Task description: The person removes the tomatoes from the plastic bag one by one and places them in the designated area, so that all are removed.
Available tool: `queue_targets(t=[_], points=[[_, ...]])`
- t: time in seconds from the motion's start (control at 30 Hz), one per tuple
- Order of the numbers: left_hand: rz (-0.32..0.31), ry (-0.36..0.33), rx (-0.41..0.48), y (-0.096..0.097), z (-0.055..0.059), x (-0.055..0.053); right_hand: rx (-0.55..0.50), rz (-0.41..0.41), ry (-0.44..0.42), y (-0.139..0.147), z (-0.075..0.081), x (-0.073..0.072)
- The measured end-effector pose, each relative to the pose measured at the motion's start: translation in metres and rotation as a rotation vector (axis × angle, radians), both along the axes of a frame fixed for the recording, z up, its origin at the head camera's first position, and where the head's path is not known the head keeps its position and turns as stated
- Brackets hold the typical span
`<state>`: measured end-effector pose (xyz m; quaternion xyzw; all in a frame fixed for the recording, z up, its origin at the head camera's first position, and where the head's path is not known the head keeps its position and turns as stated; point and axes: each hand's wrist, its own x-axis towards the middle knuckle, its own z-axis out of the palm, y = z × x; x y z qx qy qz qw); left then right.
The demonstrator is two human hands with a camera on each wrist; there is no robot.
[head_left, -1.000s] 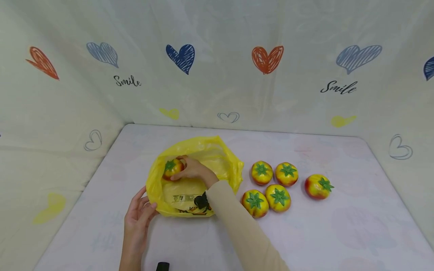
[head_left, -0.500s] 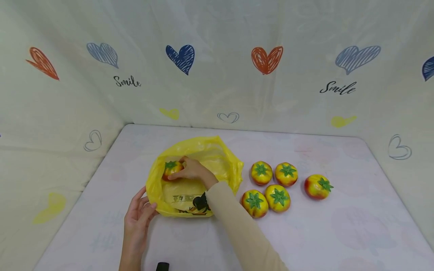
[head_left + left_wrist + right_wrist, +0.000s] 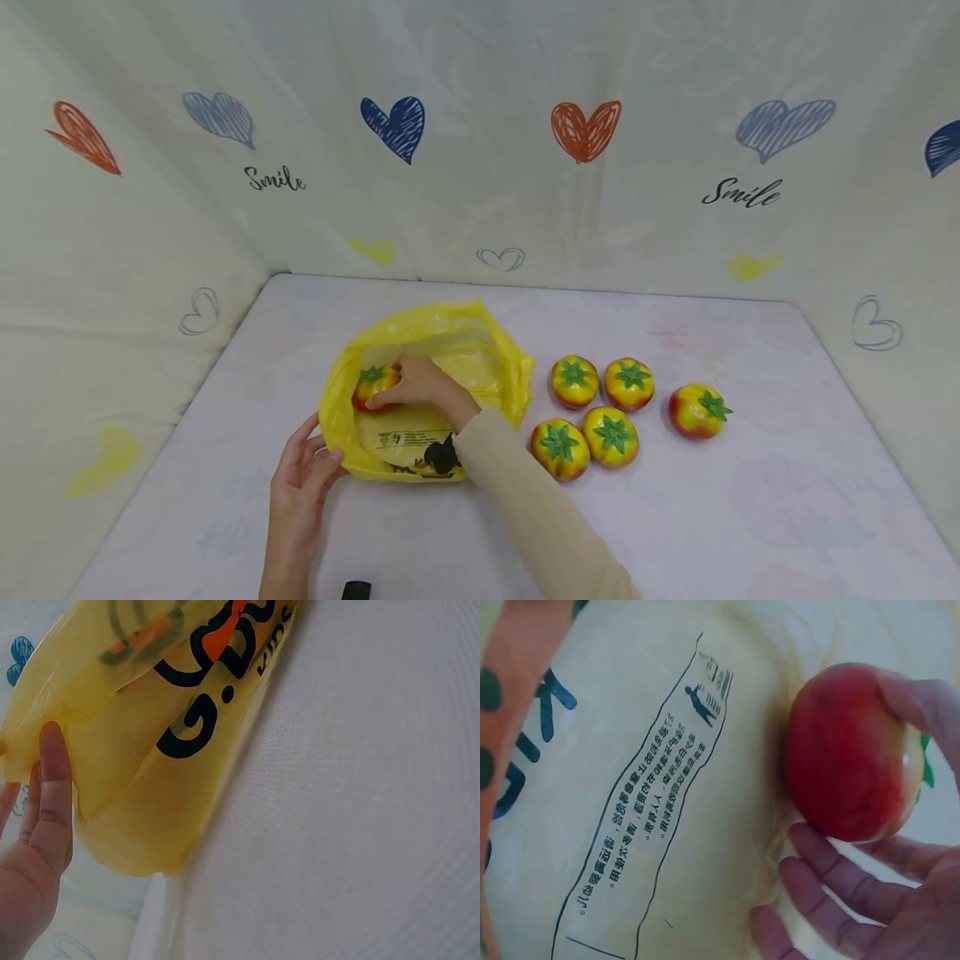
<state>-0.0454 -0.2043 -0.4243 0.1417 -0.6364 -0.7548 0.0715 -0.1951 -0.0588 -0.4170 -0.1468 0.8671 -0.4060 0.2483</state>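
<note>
A yellow plastic bag (image 3: 427, 332) lies on its side, mouth gaping toward me, on the table. My left hand (image 3: 300, 483) holds its lower left edge; in the left wrist view the thumb tip (image 3: 54, 754) is against the plastic and other fingertips are partly hidden. Inside the bag, my right hand (image 3: 431, 387) grips an artificial tomato (image 3: 372, 385), yellow and red with a green star-shaped top. The right wrist view shows this tomato (image 3: 847, 754) between thumb and fingers, close to the bag's printed inner side.
Several similar tomatoes (image 3: 615, 436) lie to the right of the bag, with one tomato (image 3: 697, 411) farther right on its side. A small black object (image 3: 356, 590) is at the bottom edge. A cloth with printed hearts (image 3: 585, 132) hangs behind the table (image 3: 637, 533).
The right hand has moved the tomato slightly down and deeper into the bag's left side. The left hand keeps its place on the bag. The head view has shifted a little.
</note>
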Motion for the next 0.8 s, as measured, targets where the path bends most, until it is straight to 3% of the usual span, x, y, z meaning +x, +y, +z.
queue_targets(t=[0.37,0.8], points=[[0.025,-0.042,-0.013,0.001,0.001,-0.001,0.101,0.043,0.02,0.008,0.02,0.014],[0.011,0.006,0.018,-0.003,-0.001,0.0,-0.003,0.07,0.101,0.044,0.054,0.038]])
